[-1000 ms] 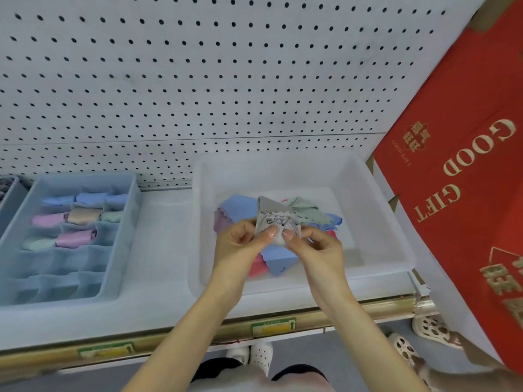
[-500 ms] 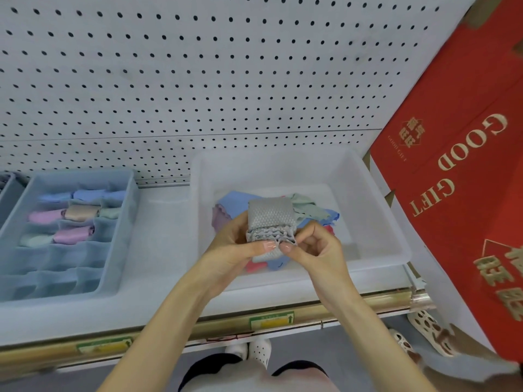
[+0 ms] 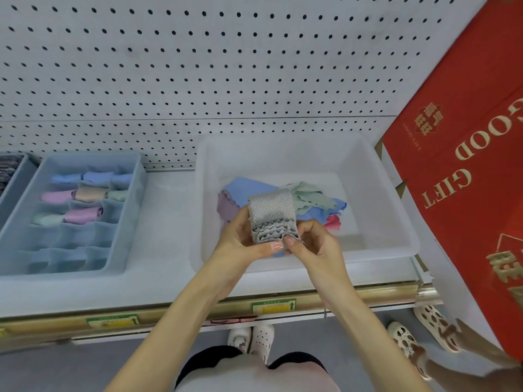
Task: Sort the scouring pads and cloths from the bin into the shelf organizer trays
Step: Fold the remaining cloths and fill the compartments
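Note:
A grey textured cloth (image 3: 271, 213), folded into a thick bundle, is held above the clear white bin (image 3: 396, 222). My left hand (image 3: 240, 241) grips its left side and my right hand (image 3: 314, 241) pinches its lower right edge, thumbs meeting at the scalloped end. In the bin lie blue (image 3: 243, 188), green (image 3: 311, 198), purple (image 3: 226, 207) and pink (image 3: 332, 222) cloths. To the left stands the blue organizer tray (image 3: 124, 222); its far compartments hold rolled blue, pink, tan and green cloths (image 3: 82, 195).
A white pegboard wall (image 3: 198, 66) backs the shelf. A red gift box (image 3: 467, 179) leans at the right beside the bin. Another grey tray (image 3: 14, 176) shows at the far left. The shelf's brass front rail (image 3: 169, 315) runs below; another person's sandalled feet (image 3: 424, 329) stand at lower right.
The grey cloth has been folded over from a loose crumple into a taller, neat bundle. Both hands stayed over the bin's front, shifting slightly.

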Tool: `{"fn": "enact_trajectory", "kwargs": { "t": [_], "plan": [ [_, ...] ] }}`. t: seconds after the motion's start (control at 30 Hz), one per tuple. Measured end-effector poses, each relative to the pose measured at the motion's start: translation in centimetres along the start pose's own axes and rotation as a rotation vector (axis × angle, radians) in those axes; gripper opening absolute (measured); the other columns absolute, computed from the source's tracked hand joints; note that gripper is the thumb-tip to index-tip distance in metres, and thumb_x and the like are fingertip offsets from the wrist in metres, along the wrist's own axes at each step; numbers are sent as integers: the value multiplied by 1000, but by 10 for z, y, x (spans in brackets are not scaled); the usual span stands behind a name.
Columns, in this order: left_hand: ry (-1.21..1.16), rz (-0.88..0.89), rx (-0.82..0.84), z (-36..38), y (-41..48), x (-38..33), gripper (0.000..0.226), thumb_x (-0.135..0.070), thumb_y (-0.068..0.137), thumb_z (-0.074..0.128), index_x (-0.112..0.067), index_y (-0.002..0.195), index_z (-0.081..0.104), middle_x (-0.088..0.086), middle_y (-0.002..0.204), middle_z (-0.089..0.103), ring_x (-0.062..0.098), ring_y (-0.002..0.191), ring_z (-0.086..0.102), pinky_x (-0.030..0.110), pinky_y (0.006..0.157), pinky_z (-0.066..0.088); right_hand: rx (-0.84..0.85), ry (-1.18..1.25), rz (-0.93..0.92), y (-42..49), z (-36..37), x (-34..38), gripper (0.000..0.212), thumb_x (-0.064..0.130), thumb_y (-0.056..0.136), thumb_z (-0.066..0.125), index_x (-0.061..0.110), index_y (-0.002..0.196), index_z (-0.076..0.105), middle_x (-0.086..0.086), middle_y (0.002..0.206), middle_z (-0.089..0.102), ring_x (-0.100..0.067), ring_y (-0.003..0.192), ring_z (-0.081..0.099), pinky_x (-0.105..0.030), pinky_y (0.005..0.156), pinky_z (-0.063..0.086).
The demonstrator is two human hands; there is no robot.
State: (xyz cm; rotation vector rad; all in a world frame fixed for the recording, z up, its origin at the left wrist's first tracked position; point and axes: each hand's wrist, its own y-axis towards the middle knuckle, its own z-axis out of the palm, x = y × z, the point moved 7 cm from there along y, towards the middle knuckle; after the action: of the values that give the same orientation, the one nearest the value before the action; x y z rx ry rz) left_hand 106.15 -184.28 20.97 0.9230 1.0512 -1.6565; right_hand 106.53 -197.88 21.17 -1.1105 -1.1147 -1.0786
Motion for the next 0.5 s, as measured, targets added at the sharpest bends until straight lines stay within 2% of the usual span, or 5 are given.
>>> {"fn": "enact_trajectory", "kwargs": {
  "t": [0.1, 0.2, 0.33, 0.43, 0.5],
  "plan": [
    [-53, -2, -9, 6, -1, 6, 77, -9, 63, 80, -9, 133, 47, 18, 125, 63, 36, 118, 59, 56, 99, 47, -1, 23, 7, -2, -3, -1, 12, 14, 79, 65, 12, 77, 54, 6, 79, 67, -8, 79, 61, -19, 73, 49],
    [-74, 10, -30, 11, -2, 12, 68, -7, 69, 76, -10, 132, 49, 17, 124, 64, 36, 118, 59, 54, 97, 49, -37, 18, 55, -4, -7, -6, 15, 18, 79, 65, 8, 80, 54, -2, 80, 66, -13, 80, 63, -25, 76, 52],
    [-65, 6, -113, 7, -3, 18, 55, -12, 72, 75, -12, 124, 58, 14, 117, 69, 32, 112, 63, 47, 96, 52, -133, 27, 125, -6, -12, -15, 21, 7, 84, 69, 4, 77, 49, -7, 72, 57, -11, 66, 60, -32, 72, 50],
    [18, 10, -166, 0, -4, 14, 41, -1, 79, 70, -12, 118, 62, 10, 109, 73, 24, 103, 68, 34, 88, 55, -153, -3, 165, -6, -10, -18, 22, 1, 84, 68, 7, 75, 48, -5, 68, 55, -9, 61, 58, -33, 71, 48],
    [118, 15, -177, -7, -5, 7, 32, 5, 85, 64, -13, 111, 65, 6, 101, 75, 15, 92, 71, 24, 77, 55, -123, 2, 195, -2, -8, -18, 21, -2, 81, 69, 10, 85, 52, -2, 69, 58, -8, 62, 58, -28, 65, 50]
  ]
}}
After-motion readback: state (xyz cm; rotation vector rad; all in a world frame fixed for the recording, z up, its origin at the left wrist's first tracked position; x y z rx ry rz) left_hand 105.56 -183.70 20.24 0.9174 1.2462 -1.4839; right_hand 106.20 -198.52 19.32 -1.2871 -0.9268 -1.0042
